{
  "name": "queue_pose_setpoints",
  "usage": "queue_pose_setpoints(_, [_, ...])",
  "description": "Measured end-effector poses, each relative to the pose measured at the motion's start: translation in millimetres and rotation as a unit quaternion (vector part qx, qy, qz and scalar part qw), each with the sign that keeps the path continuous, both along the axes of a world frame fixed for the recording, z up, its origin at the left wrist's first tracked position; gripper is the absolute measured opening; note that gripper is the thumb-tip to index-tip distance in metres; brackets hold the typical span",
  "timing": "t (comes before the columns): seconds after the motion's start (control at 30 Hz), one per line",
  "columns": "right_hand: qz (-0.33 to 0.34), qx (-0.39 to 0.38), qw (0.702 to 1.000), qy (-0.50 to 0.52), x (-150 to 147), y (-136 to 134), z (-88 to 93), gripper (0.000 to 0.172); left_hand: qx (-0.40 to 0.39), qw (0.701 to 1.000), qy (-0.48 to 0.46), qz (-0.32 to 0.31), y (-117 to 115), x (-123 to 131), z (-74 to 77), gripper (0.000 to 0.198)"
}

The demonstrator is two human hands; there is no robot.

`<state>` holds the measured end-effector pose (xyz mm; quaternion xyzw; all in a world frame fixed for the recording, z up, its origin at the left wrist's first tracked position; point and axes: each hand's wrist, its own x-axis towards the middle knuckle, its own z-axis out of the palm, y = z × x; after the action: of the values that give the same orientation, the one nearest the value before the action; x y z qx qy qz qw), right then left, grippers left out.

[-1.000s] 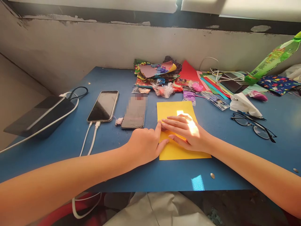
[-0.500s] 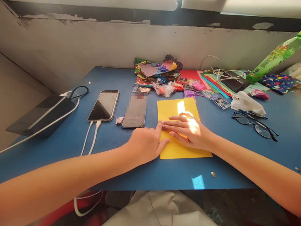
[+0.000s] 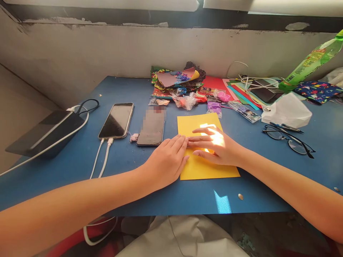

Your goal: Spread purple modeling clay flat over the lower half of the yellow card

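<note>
The left hand [image 3: 166, 159] has flattened from its curled shape, meeting the loosely spread right hand [image 3: 220, 145] atop the rectangular yellow paper sheet [image 3: 206, 170] toward the blue tabletop [image 3: 128, 200] front edge, apparently steadying it.

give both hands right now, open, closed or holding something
Left hand: open, at the left edge of the yellow paper; anything beneath it is hidden.
Right hand: open, over the yellow paper, no held thing visible.

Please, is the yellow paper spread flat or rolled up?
Spread flat: the yellow paper lies on the blue table, its outline straight. Whether it is doubled, I cannot tell.
</note>
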<state>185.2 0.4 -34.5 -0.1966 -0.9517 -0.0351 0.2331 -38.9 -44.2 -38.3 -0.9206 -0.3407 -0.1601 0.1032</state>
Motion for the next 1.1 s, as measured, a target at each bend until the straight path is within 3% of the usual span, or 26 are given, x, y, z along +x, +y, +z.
queue_pose_setpoints(0.1, [0.0,-0.02,1.0,0.003,1.3,-0.3,-1.2,0.026,-0.036,0.999,0.009,0.014,0.5,-0.4,-1.2,0.049])
queue_pose_setpoints(0.27, [-0.018,-0.044,0.991,0.122,0.0,-1.2,-4.6,0.031,-0.071,0.996,0.046,0.017,1.3,0.4,0.6,0.06])
queue_pose_setpoints(0.67, [-0.031,-0.067,0.995,0.07,-3.0,-0.2,-7.0,0.02,-0.076,0.995,0.059,0.009,3.2,1.3,5.2,0.057])
queue_pose_setpoints(1.1, [-0.064,-0.079,0.993,0.059,-2.6,-1.9,-5.6,0.02,-0.116,0.993,0.037,0.013,3.2,0.5,4.8,0.054])
